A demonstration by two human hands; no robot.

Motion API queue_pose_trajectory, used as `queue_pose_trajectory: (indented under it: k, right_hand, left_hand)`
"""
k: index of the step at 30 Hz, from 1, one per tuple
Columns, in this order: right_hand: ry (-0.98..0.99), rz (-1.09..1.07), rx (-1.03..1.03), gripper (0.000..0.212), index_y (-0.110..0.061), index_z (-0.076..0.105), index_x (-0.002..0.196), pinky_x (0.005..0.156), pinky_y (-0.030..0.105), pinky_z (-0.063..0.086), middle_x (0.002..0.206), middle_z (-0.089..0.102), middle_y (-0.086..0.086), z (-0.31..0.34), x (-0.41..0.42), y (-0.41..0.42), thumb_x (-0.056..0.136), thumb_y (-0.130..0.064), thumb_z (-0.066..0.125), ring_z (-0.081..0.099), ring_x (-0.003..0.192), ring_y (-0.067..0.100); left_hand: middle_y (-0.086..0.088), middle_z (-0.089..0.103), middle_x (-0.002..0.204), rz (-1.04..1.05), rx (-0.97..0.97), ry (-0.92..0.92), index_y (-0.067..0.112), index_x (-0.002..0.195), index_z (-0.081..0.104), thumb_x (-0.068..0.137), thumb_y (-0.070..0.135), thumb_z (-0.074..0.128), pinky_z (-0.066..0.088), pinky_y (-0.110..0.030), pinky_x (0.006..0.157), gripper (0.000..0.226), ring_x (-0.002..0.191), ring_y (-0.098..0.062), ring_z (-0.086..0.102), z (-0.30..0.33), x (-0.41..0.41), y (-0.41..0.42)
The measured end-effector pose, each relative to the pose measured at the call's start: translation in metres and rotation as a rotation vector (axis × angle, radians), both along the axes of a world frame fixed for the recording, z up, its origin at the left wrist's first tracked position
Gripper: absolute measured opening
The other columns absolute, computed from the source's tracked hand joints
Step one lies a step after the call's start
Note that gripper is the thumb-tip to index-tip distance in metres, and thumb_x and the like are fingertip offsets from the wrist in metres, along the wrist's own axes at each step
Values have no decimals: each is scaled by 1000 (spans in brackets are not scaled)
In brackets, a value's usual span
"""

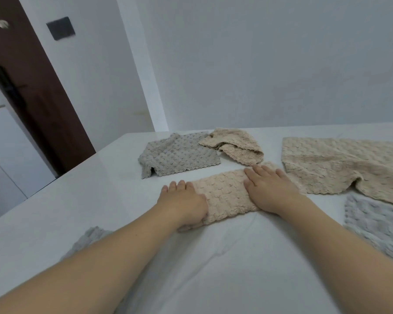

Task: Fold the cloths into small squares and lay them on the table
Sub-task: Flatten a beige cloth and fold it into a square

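Mid-fold, the left hand (183, 201) grips one end of a folded pink cloth (222, 196) near the tabletop's (55, 223) middle while the right hand (271, 189) lies flat on the other; a grey cloth (179, 155) sits toward the far edge.

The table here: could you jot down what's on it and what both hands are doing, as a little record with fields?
surface: white table
cloth being folded: beige strip, lying flat
left hand: at the strip's left end, thumb tucked under its edge
right hand: flat on the strip's right part
behind: grey cloth, crumpled beige cloth
right side: large beige cloth, pale grey cloth
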State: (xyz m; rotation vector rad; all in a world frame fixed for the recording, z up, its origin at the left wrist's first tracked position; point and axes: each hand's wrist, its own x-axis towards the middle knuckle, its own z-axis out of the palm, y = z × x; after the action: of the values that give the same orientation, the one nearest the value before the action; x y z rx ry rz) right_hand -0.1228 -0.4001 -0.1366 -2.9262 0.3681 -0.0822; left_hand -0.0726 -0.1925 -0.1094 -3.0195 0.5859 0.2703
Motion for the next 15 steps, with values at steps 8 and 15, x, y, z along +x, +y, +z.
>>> queue_pose_trajectory:
  k: [8, 15]
  right_hand:
    - [-10, 63, -9, 51, -31, 14, 153, 120, 41, 0, 162, 7, -3, -3, 3, -1, 103, -41, 15, 4, 149, 15]
    - [60, -23, 14, 54, -28, 6, 155, 120, 43, -3, 162, -3, -4, -1, 1, -15, 102, -42, 10, -4, 149, 16]
  left_hand:
    - [-4, 5, 164, -268, -210, -106, 13, 156, 8, 103, 40, 16, -1, -43, 121, 60, 151, -21, 1, -27, -14, -59]
    - [1, -6, 164, -160, -201, -44, 20, 157, 0, 102, 46, 11, -5, -39, 121, 61, 150, -16, -9, -30, -9, -19]
